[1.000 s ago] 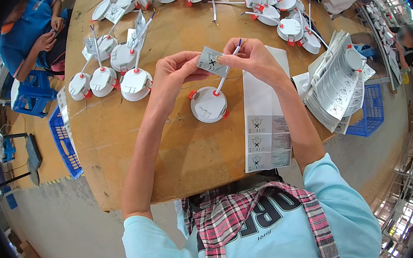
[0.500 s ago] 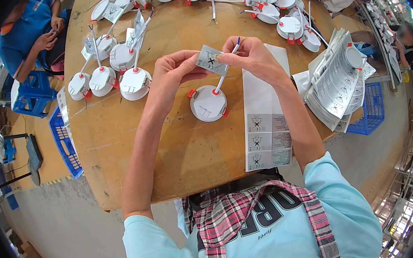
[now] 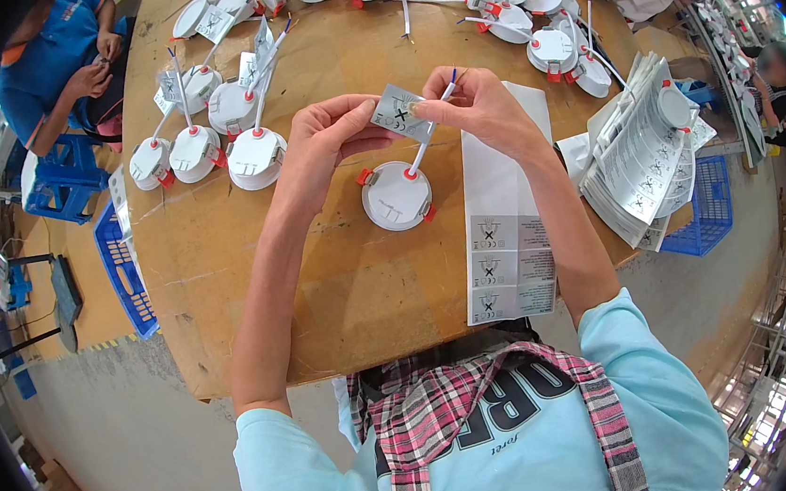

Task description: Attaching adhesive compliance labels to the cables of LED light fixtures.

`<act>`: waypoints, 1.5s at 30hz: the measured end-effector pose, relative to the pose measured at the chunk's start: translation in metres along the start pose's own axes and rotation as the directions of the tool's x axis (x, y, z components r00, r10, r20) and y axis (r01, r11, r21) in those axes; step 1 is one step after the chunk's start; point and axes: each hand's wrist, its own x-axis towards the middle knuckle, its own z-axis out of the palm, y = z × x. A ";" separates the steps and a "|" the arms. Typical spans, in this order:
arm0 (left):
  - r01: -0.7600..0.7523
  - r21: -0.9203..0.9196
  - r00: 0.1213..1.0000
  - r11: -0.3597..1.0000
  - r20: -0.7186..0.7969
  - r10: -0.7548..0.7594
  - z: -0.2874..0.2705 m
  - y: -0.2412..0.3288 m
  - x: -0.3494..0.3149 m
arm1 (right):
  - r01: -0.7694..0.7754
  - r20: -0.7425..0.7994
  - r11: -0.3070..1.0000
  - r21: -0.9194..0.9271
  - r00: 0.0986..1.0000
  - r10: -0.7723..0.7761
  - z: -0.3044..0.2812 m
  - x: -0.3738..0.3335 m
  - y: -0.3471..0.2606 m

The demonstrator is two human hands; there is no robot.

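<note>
A silvery label (image 3: 398, 112) with dark printed symbols is pinched along its left edge by my left hand (image 3: 339, 128). My right hand (image 3: 473, 110) is closed on the white cable (image 3: 421, 153), near its bare wire end, and its thumb touches the label's right edge. That cable rises from a round white downlight (image 3: 396, 198) with red-tipped spring clips, lying back-up on the table below my hands. Under my right forearm lies a long label sheet (image 3: 510, 277), with printed labels on its near part and bare backing farther off.
Several downlights (image 3: 257, 157) with tagged cables stand at the left; more (image 3: 552, 50) crowd the far side. A stack of label sheets (image 3: 635, 156) lies at the right of the table (image 3: 369, 295). Blue crates (image 3: 123, 271) flank it. A co-worker (image 3: 55, 79) sits at the far left.
Almost nothing differs. Both hands keep their hold on the label and cable, with only a very slight shift; the downlight stays where it was.
</note>
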 end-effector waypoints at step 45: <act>-0.179 0.395 0.705 0.901 -0.587 0.397 0.034 -0.024 0.000 | 0.096 -0.263 0.917 0.388 0.965 0.010 0.065 -0.014 -0.004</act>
